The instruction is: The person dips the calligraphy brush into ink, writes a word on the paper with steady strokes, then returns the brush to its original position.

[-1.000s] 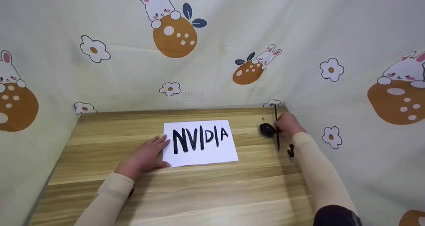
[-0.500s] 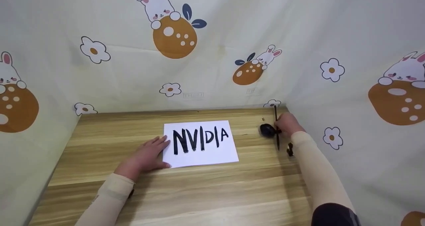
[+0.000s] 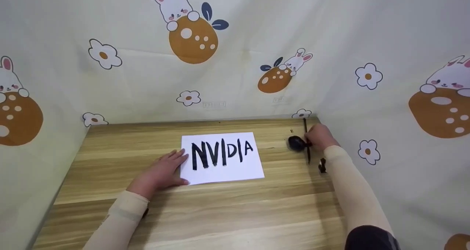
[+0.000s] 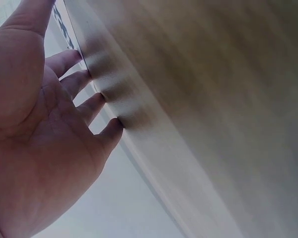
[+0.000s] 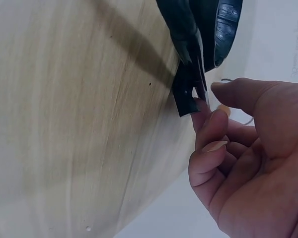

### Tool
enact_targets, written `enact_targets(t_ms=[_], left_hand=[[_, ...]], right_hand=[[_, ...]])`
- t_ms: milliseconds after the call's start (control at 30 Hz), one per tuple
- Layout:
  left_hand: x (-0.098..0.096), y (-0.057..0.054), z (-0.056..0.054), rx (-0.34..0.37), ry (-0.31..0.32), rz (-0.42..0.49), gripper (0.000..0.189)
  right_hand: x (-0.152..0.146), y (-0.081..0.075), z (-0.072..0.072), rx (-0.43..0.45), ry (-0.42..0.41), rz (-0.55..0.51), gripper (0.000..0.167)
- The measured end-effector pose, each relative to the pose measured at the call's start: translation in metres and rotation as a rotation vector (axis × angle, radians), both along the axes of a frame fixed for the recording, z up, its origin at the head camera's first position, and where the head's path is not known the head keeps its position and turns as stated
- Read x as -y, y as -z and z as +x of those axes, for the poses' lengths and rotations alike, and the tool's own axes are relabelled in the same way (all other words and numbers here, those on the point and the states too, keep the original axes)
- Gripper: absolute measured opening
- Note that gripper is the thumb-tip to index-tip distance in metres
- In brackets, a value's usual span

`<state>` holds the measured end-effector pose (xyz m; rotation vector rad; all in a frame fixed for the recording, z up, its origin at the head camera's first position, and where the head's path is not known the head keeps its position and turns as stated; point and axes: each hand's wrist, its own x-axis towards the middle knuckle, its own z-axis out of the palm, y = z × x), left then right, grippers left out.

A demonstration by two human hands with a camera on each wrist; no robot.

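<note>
A white sheet of paper [image 3: 224, 174] lies on the wooden table, marked "NVIDIA" in thick black strokes. Spread fingers of my left hand [image 3: 161, 173] rest on its left edge; the left wrist view shows that palm [image 4: 44, 144] from below. At the back right, my right hand [image 3: 320, 137] holds a thin black brush [image 3: 308, 157] by its shaft, fingers curled and thumb close beside. The brush crosses a black, rounded, spoon-like dish [image 3: 296, 143]. In the right wrist view the dish [image 5: 228, 29] sits just beyond the fingers; where they touch the shaft is partly hidden.
The wooden table top [image 3: 227, 213] ends at the back and right against a pale cloth [image 3: 235, 73] printed with rabbits and flowers. A small dark mark [image 3: 292, 131] is on the wood behind the dish. A black wrist camera [image 3: 322, 165] hangs beside the right wrist.
</note>
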<state>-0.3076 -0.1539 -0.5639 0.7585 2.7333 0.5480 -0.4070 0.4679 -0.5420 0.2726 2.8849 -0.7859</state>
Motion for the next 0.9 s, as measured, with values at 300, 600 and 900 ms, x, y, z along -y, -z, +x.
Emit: enact_targets(t_ms=[300,600,900], left_hand=[[0.001,-0.007,-0.001,-0.005,0.0,-0.005,0.1],[-0.007,-0.007,-0.01,-0.008,-0.002,0.027,0.102],[-0.01,-0.006,-0.016,-0.013,-0.048,0.092,0.095]], right_hand=[[0.002,-0.014,0.011,-0.033,0.03,-0.074,0.029],[0.024,-0.039,0.047,-0.166,0.029,-0.213,0.04],[0.067,-0.046,0.078,-0.296,-0.037,-0.264,0.027]])
